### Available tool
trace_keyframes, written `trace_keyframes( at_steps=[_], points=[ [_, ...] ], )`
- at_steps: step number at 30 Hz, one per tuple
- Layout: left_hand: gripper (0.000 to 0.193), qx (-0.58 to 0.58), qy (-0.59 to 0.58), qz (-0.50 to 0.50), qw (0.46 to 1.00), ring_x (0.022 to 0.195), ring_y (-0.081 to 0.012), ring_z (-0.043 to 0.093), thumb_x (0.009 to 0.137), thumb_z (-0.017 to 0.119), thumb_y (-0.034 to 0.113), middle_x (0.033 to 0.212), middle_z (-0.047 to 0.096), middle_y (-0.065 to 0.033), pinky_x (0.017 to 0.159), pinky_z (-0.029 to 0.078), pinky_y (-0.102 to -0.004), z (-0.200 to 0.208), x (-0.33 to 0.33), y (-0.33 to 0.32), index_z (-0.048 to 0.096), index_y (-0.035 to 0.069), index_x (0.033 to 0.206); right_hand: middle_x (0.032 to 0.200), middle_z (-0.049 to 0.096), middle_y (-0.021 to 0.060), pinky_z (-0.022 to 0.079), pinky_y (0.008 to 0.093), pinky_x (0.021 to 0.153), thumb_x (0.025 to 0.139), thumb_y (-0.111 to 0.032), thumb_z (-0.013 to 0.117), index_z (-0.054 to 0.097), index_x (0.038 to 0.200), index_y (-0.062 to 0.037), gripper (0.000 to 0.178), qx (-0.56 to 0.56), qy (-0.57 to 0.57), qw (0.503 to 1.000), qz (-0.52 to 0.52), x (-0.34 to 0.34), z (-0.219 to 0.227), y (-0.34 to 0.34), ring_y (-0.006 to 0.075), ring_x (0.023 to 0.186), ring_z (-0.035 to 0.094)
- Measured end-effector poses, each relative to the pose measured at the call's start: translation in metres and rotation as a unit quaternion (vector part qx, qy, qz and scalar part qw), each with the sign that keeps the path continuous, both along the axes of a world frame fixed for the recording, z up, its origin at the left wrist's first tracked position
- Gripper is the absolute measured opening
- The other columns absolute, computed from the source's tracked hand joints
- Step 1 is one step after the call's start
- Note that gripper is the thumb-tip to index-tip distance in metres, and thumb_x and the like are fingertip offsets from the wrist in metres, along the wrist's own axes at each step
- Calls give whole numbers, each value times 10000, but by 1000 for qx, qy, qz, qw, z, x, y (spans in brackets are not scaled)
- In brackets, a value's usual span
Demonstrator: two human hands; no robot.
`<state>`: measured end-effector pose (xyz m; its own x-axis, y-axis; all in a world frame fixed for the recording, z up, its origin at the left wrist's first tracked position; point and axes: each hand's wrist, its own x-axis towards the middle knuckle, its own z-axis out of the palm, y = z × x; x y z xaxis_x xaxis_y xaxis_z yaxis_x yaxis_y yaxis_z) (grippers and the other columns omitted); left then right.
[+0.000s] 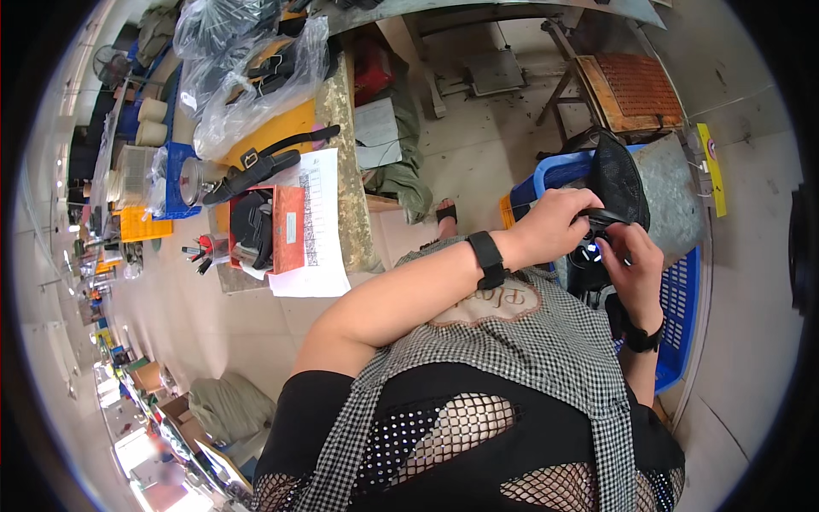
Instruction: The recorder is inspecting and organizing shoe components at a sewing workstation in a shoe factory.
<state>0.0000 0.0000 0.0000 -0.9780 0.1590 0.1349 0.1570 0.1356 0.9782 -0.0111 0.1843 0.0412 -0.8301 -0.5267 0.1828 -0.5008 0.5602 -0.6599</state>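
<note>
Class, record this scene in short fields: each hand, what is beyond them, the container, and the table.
Left hand: pinching a black piece
Right hand: at the same piece; grip unclear
Beyond hands: black mesh
Container: blue basket
Table: red box holding black parts, beside a white sheet

Left arm is bent at the elbow, forearm slanting across the torso, back of the left hand showing, fingers curled in a pinch. Right hand's just beside it, fingers bent too, forearm pointing pretty much straight up.
</note>
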Motion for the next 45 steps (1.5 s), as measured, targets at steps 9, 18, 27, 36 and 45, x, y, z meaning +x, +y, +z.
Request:
trace_keyframes(
  at_steps=[9, 18, 27, 36, 45],
  points=[
    [244, 14, 46, 11, 999, 743, -262, 617, 775, 498, -15, 838, 633, -161, 668, 478, -328, -5, 1, 0, 608, -14, 992, 704, 513, 53, 401, 255, 499, 745, 5, 706, 595, 903, 3, 193, 18, 21, 1000, -13, 5, 3, -5, 127, 556, 499],
    [241, 12, 18, 6, 1000, 738, -255, 622, 780, 500, -6, 831, 636, -158, 670, 482, -330, 0, 4, -2, 609, -9, 994, 712, 522, 68, 407, 259, 505, 748, -4, 712, 606, 934, 11, 215, 17, 15, 1000, -2, 5, 2, -5, 135, 562, 512],
    [234, 25, 11, 10, 1000, 723, -219, 617, 794, 499, -1, 809, 643, -144, 667, 476, -311, 1, 3, -2, 608, -8, 1001, 729, 537, 67, 418, 256, 540, 762, 24, 682, 613, 966, 9, 216, -1, -2, 1000, 2, 8, 5, -5, 134, 576, 520],
    [229, 37, -8, 10, 999, 699, -179, 602, 795, 502, -6, 788, 637, -127, 658, 474, -295, 1, 2, -3, 610, -6, 998, 742, 558, 76, 420, 246, 547, 780, 45, 657, 623, 950, 15, 176, -19, 9, 1000, -13, 6, 3, -8, 128, 589, 531],
    [230, 32, 8, 23, 999, 710, -192, 610, 794, 507, -3, 803, 640, -132, 666, 478, -305, -1, 0, -1, 612, -3, 999, 753, 579, 76, 429, 246, 569, 805, 23, 643, 634, 940, 14, 136, -28, -5, 999, -17, 3, 4, -5, 132, 611, 549]
  ],
)
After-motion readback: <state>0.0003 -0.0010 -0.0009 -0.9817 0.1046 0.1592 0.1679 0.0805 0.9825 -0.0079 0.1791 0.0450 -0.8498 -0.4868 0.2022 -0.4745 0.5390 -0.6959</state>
